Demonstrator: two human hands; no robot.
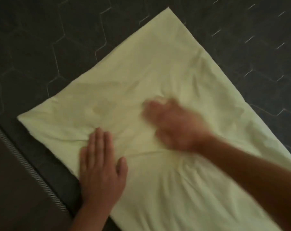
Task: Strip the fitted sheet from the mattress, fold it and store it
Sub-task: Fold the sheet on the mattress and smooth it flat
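We look down on a pale yellow fitted sheet (pixel 158 64), already off its corners and folded into a long rectangle that lies flat on the dark mattress (pixel 41 39). We judge the folding step is in hand, at a smoothing pass.

The left hand (pixel 101 169) presses on the sheet's near left edge, its grip fully open, fingers straight and together, holding nothing. The right hand (pixel 173 125) sits over the sheet's middle; blur hides its grip, so we cannot tell whether it is flat or pinching cloth.

The cotton looks soft and matte, creased around both hands. The mattress is quilted in hexagons, and striped piping (pixel 29 165) runs left of the sheet.

Next, we expect another fold, which needs edges aligned and wrinkles pressed out.
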